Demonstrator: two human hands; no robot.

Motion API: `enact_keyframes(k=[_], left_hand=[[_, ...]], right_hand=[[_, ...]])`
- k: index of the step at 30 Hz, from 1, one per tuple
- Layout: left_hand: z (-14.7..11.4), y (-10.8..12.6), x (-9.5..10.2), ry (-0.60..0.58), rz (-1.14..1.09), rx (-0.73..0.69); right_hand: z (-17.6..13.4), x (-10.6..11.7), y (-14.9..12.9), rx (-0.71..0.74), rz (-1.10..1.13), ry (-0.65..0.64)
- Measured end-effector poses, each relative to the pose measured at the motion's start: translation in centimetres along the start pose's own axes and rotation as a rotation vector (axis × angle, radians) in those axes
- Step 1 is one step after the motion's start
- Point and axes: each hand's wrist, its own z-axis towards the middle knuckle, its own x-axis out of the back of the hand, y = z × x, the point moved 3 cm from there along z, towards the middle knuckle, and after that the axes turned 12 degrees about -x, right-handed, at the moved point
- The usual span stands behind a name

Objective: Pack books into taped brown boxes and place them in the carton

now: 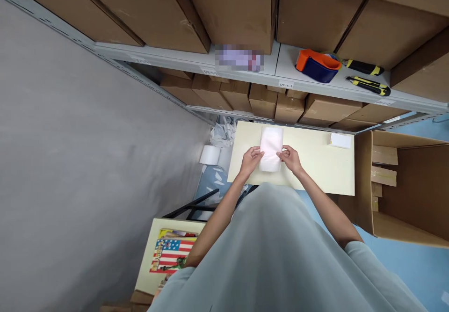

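A flat, white, pouch-like packet (271,146) with a faint pink tint is held upright in front of me, over the pale yellow tabletop (308,171). My left hand (251,160) pinches its left edge, thumb on the near face. On the opposite edge, my right hand (289,159) grips it the same way. Whatever lies inside the packet cannot be made out. Toward the table's far right corner rests a small white box (340,140).
A large open carton (414,190) with small boxes stands right of the table. Above, a metal shelf (189,59) carries cartons, a tape dispenser (317,66) and box cutters (368,86). White rolls (210,155) stand by the left wall. Magazines (173,253) lie on a side table.
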Motion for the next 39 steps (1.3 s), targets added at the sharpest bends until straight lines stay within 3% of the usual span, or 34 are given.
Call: enact_keyframes(k=[11,17,23,29,34,39], left_hand=[[6.6,-4.0,9.2,0.199,0.179,0.054],[9.9,-6.9,12.0,0.259,0.209,0.11],[12.1,-9.9,13.3,0.274,0.26,0.138],[12.4,-11.6,13.3,0.223,0.283,0.154],[12.2,-11.0,13.3,0.183,0.292,0.132],[11.5,-9.0,13.2,0.185,0.287,0.057]], right_hand=[[8.9,-9.7,0.6,-0.06,-0.187,-0.009],[13.6,-13.7,1.6,-0.13,-0.371,0.074],[16.4,-16.5,3.0,-0.193,-0.445,0.129],[16.6,-17.6,3.9,-0.251,-0.511,0.216],[15.7,-17.5,3.2,-0.263,-0.532,0.262],[13.7,-16.8,1.6,-0.219,-0.49,0.281]])
